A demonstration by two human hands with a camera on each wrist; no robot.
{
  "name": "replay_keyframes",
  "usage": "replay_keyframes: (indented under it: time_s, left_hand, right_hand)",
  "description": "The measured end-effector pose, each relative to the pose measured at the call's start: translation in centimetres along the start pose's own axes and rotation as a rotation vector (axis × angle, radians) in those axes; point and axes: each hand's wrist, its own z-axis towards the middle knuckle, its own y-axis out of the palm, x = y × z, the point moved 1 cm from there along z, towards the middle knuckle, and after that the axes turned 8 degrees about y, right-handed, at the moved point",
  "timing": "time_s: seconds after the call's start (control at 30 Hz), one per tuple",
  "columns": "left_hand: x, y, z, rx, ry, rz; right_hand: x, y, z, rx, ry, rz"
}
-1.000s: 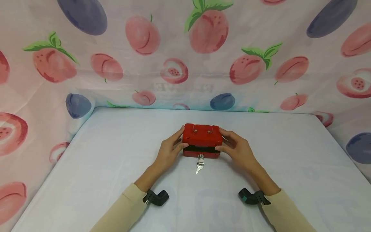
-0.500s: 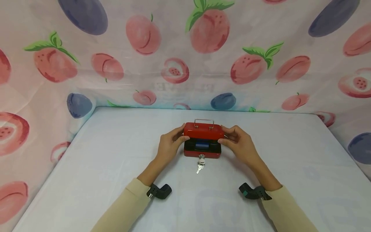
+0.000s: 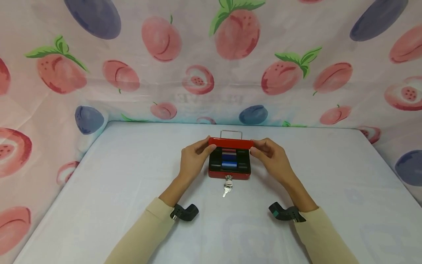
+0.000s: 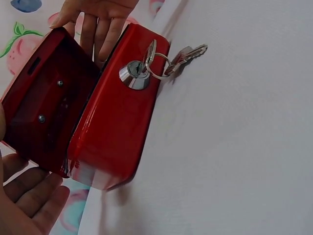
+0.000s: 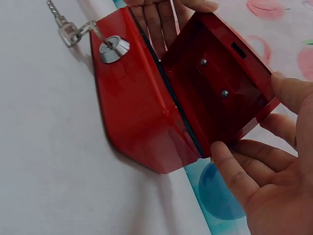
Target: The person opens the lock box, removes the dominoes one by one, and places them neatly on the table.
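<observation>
A small red cash box (image 3: 215,174) sits on the white table with its lid (image 3: 230,143) tilted up and back. My left hand (image 3: 193,157) grips the lid's left end, thumb at its front edge. At the other end my right hand (image 3: 270,157) pinches the lid the same way. Inside the box is a black tray (image 3: 244,161) with blue and reddish pieces (image 3: 229,157) down its middle. A silver lock (image 4: 134,75) on the box front holds a key, and more keys (image 4: 186,58) hang from its ring. The lid's wire handle (image 3: 231,131) stands upright.
The white tabletop (image 3: 132,176) spreads around the box on all sides. Behind it rises a fruit-printed cloth backdrop (image 3: 197,36), which also runs along the left and right sides. Black wrist cameras (image 3: 187,212) sit at both cuffs.
Both hands have raised the lid from slightly ajar to about upright, moving up and back with it. The tray inside has come into view, and the handle has swung up.
</observation>
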Motion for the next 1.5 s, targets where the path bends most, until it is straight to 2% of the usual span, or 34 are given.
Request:
replay_keyframes:
  time_s: [0.2,0.4,0.67,0.87,1.07,1.3,1.5]
  left_hand:
    - [0.2,0.0,0.5,0.027,-0.028,-0.004]
    - [0.4,0.1,0.8,0.035,-0.064,-0.013]
    - [0.5,0.2,1.0,0.054,-0.085,-0.023]
    - [0.4,0.3,0.8,0.063,-0.104,-0.071]
    - [0.5,0.4,0.6,0.083,-0.098,-0.113]
    - [0.6,0.5,0.5,0.103,-0.093,-0.141]
    - [0.8,0.5,0.5,0.138,-0.046,-0.162]
  right_hand:
    - [-0.2,0.0,0.5,0.011,-0.023,0.062]
    - [-0.5,0.3,0.7,0.045,-0.021,0.066]
    - [-3.0,0.6,-0.3,0.061,-0.019,0.045]
    - [-3.1,0.7,-0.6,0.070,-0.037,0.064]
    - [-2.9,0.7,-0.7,0.104,-0.056,0.085]
    - [-3.0,0.8,-1.0,0.131,-0.031,0.088]
    - [-3.1,0.8,-1.1,0.146,-0.026,0.112]
